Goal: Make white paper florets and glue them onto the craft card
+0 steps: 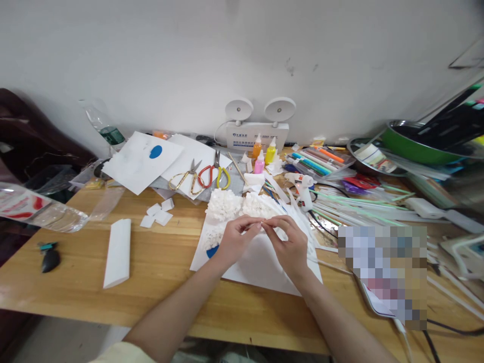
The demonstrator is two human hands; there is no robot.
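Observation:
My left hand (242, 236) and my right hand (287, 241) meet fingertip to fingertip over a white paper sheet (249, 275). Both are closed in a pinch around a tiny whitish bit, too small to name. Behind the fingers, clumps of crumpled white pieces (224, 204) lie on the sheet. Another speckled white clump (214, 237) sits beside my left hand, and a blue patch (212, 251) shows under it, partly hidden by my wrist.
Gold scissors (187, 177), red-and-yellow-handled pliers (215, 174), small paint bottles (259, 162) and a glue gun (303, 190) lie behind. Folded white paper (118, 252) and small white squares (157, 213) are at left. Plastic strips and a pixelated device (378, 302) occupy the right.

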